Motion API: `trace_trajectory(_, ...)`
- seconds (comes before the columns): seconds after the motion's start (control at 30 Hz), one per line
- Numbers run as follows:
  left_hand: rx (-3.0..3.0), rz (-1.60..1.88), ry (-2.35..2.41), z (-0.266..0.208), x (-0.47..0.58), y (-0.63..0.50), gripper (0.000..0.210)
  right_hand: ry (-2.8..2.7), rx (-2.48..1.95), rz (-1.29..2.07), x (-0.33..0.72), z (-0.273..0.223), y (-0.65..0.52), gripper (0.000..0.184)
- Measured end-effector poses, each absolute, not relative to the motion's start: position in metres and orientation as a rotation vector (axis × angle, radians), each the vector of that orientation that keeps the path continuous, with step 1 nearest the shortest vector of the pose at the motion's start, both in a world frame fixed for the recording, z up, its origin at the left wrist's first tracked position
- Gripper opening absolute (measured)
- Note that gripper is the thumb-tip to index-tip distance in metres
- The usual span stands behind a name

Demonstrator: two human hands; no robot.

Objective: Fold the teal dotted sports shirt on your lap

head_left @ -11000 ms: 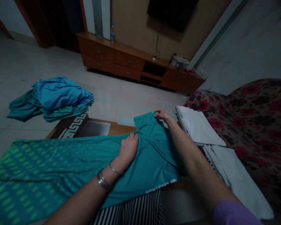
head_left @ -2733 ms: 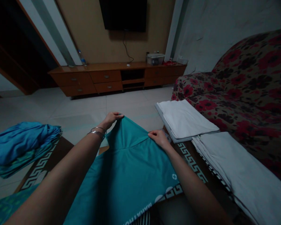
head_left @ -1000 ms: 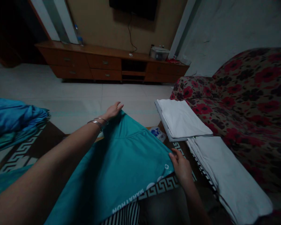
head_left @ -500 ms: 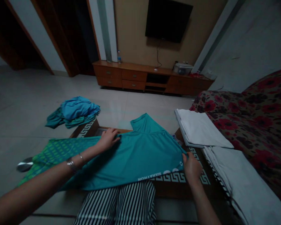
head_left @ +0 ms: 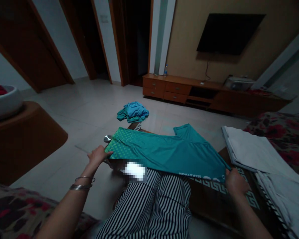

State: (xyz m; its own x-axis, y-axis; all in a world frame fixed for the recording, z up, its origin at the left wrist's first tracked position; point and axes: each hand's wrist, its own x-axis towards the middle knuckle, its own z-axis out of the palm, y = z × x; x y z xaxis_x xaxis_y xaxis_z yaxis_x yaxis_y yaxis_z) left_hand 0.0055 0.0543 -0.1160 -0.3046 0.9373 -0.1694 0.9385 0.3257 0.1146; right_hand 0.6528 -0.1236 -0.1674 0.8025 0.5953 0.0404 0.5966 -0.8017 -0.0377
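A teal T-shirt [head_left: 164, 146] with a green dotted hem and white MARATHON lettering lies folded lengthwise across a low table [head_left: 211, 205], one sleeve pointing away from me. My left hand [head_left: 98, 156] grips the shirt's green hem corner at the left, thumb along the cloth. At the opposite end, my right hand [head_left: 235, 182] is closed on the collar-side edge near the lettering. Between the two hands the fabric is stretched fairly flat, its near edge just beyond my striped trousers.
A heap of blue and teal clothes [head_left: 134, 111] sits at the table's far left corner. Folded white garments [head_left: 259, 146] lie on the right side. A brown stand [head_left: 27, 132] bearing a white basin [head_left: 5, 104] is at left. A TV cabinet [head_left: 174, 89] lines the far wall.
My left hand has moved from the shirt's middle to its green hem end and taken hold there. My right hand keeps its grip. The view has turned to the left.
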Motion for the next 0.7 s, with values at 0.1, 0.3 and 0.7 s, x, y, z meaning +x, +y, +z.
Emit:
trace_trajectory(0.1, 1.751, 0.042, 2.246, -0.114, 0.003, 0.047, 0.038, -0.936, -2.908, -0.005, 0.652, -0.161, -0.126, 0.051)
trace_trajectory(0.3, 1.336, 0.582, 1.976, -0.098, -0.006, 0.038, 0.021, -0.835, -2.889, 0.103, 0.652, -0.152, -0.162, 0.049)
trace_trajectory(0.7, 1.963, 0.097, 2.168, -0.109, -0.031, 0.084, 0.050, -1.134, -3.031, 0.014, 0.626, -0.123, -0.238, 0.045)
